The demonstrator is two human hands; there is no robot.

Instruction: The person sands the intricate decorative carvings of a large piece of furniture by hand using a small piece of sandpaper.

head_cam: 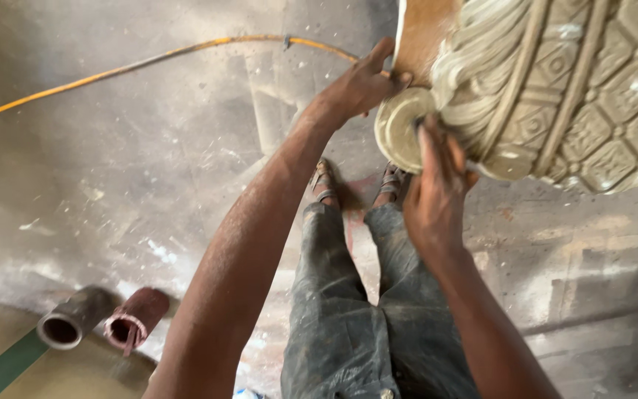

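The left hand point(359, 85) lies with fingers spread against the edge of the carved wooden piece point(555, 89), beside its round scroll end point(400, 129). The right hand point(437, 192) presses its fingers together on that scroll's face. Below, on the dusty floor point(149, 170), lie an orange cable point(112, 72) and 2 rolls point(105, 321) near the lower left corner.

No packages, labels, signs or screens are visible anywhere in view, whether left, right, near or far.
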